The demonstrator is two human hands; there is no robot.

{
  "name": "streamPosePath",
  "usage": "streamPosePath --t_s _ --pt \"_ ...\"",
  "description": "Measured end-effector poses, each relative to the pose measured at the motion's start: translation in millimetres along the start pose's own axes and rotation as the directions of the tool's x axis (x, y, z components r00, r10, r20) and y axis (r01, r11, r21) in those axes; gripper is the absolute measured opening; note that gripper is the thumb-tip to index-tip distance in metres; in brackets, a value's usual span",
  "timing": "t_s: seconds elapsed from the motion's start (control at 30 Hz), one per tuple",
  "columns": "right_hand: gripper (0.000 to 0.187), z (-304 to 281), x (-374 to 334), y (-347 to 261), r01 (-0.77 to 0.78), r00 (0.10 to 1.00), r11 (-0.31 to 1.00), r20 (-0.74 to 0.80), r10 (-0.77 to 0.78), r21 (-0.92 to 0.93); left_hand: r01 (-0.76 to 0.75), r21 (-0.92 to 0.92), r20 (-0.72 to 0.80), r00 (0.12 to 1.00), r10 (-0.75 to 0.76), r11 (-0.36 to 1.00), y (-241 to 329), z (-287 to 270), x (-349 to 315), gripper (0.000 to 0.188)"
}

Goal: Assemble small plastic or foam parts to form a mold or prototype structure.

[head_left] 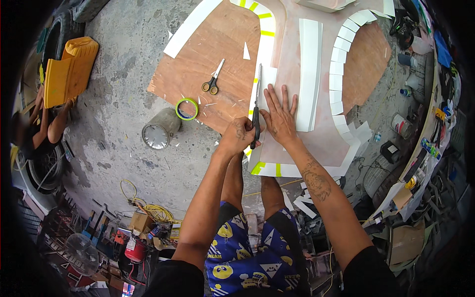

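Observation:
My left hand (238,136) is closed on the black handles of a pair of long scissors (256,119). Their slim blades point away from me along the white card edging (267,42) of a large pinkish panel (316,156). To the right of the scissors, my right hand (281,118) lies flat with fingers spread, pressing on the panel beside a small white card piece (269,75). A long folded white card strip (309,74) lies just right of those fingers. Yellow-green tape (278,170) holds parts of the edging. Small card tabs (336,81) line a curved cutout on the right.
Brown plywood (225,44) under the panel carries smaller scissors (213,81) and a green tape roll (187,109). A grey can (163,128) stands on the concrete floor. At left, another person (47,126) is beside a yellow plastic part (71,72). Cluttered tools and a fan (81,253) lie lower left.

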State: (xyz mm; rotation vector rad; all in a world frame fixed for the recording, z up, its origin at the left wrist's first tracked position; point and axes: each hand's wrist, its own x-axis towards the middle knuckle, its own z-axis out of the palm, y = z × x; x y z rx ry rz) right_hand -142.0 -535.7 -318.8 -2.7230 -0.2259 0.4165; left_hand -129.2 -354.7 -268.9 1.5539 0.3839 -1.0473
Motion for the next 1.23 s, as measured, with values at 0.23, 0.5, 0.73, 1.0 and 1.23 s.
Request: streamPosePath --t_s 0.23,0.5,0.73,1.0,1.23 --pt "0.064 -0.3 0.9 -3.7 -0.004 1.0 1.0 0.004 0.004 -0.003 -0.022 -0.045 0.014 1.0 0.022 0.999 -3.6 -3.1 -3.6 0.027" --pt "0.062 -1.4 -4.0 7.1 -0.005 1.0 1.0 -0.009 0.005 0.022 -0.09 -0.172 -0.186 0.981 0.057 0.981 -9.9 -8.8 -23.4 0.017" --pt "0.058 -12.6 0.4 0.3 0.014 1.0 0.997 -0.027 -0.012 0.079 0.049 0.315 -0.636 0.753 0.172 0.948 -87.1 -125.5 19.3 0.025" --pt "0.062 -43.7 30.1 18.4 0.13 0.983 0.958 -0.161 -0.091 0.254 0.092 0.619 -0.684 0.552 0.477 0.78 -102.3 -156.6 78.7 0.023" --pt "0.074 -94.4 95.5 3.2 0.672 0.609 0.739 0.607 -0.511 -0.052 -0.009 0.693 -0.619 0.506 0.601 0.721 -93.4 -139.4 59.5 0.028"
